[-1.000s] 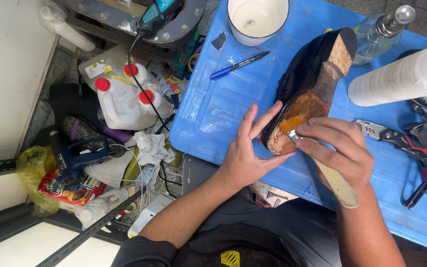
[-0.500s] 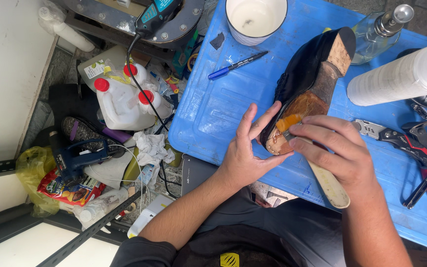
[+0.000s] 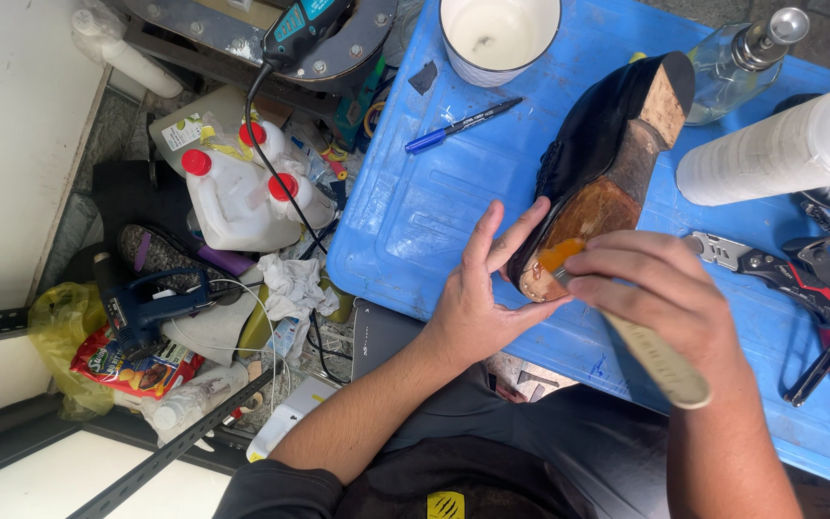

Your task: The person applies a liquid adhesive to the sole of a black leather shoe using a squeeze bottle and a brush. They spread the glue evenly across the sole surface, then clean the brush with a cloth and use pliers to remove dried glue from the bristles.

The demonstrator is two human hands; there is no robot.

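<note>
Shoe (image 3: 596, 163) lies sole-up on the blue table (image 3: 415, 211), its toe braced by my left hand (image 3: 477, 308); my right hand (image 3: 670, 298) is clamped on what looks like a brush (image 3: 660, 360). Orange glue (image 3: 561, 256) could smear if my left hand slips.

The right hand (image 3: 665, 293) covers the front end of the pale-handled tool (image 3: 660, 360), so its tip and the spot where it meets the sole of the black shoe (image 3: 617, 159) stay hidden. Just behind the left hand's (image 3: 477, 303) fingers the shoe's toe is concealed, and its upper faces away. Beyond the grip, the white cup (image 3: 497, 38), the glass bottle (image 3: 746, 53) and the white roll (image 3: 785, 149) are cut off by the frame's edges.
</note>
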